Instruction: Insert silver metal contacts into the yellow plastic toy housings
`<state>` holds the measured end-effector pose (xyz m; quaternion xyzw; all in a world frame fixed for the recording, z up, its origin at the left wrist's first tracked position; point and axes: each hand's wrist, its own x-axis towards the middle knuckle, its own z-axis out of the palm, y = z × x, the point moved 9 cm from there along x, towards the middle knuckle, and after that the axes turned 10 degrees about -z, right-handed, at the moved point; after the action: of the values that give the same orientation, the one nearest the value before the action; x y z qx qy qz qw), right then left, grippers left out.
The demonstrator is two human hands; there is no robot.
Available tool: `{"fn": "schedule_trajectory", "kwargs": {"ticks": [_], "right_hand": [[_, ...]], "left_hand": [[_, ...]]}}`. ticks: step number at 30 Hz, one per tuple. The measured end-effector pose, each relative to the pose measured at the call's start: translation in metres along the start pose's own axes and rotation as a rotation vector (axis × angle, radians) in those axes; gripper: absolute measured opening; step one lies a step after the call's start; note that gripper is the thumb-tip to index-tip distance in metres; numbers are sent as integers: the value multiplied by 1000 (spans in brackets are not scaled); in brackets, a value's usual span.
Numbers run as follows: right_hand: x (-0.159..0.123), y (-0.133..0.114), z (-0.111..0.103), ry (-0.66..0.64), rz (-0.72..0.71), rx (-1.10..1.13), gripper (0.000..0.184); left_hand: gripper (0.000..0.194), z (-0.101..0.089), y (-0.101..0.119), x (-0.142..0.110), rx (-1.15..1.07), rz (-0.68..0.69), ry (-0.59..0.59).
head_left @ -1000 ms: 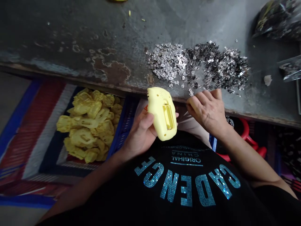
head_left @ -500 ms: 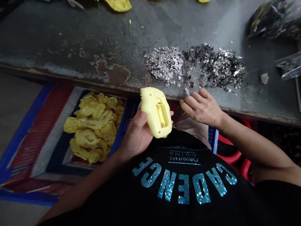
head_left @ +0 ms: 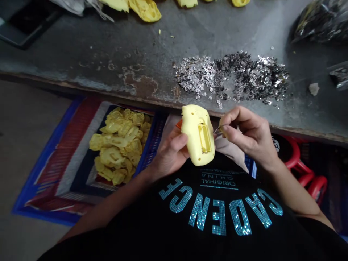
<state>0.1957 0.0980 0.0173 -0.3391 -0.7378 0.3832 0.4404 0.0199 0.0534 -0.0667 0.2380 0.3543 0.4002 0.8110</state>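
Observation:
My left hand (head_left: 168,154) grips a pale yellow plastic shell (head_left: 198,135) with a rectangular recess, held upright just below the table edge. My right hand (head_left: 246,132) is closed in a pinch on a small metal clip (head_left: 218,128), its tip close to the shell's right side. A heap of small shiny metal clips (head_left: 231,76) lies on the grey table (head_left: 108,47) just beyond my hands.
A blue crate (head_left: 148,152) on the floor at my left holds several yellow plastic shells (head_left: 119,143). More yellow shells (head_left: 144,9) lie at the table's far edge. Dark plastic bags (head_left: 320,20) sit at the far right. Red stools (head_left: 304,170) stand under the table.
My right hand left the table edge by the metal heap and came back to the shell with a small metal piece pinched in its fingers. The shell shifted slightly right.

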Motion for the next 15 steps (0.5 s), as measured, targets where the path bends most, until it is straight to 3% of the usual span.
{"fn": "schedule_trajectory", "kwargs": {"ticks": [2,4,9,15], "right_hand": [[-2,-5,1,35,32,85,20],[-3,-8,1,42,11,28,16],[-7,-8,-5,53,-13,-87,10],[-10,-12,-13,-12,-26,-163,10]], "left_hand": [[69,0,-5,2,7,-41,-2],[73,4,-9,4,14,-89,-35],[88,30,-17,10,-12,-198,-212],[88,31,-20,12,-4,-233,-226]]}}
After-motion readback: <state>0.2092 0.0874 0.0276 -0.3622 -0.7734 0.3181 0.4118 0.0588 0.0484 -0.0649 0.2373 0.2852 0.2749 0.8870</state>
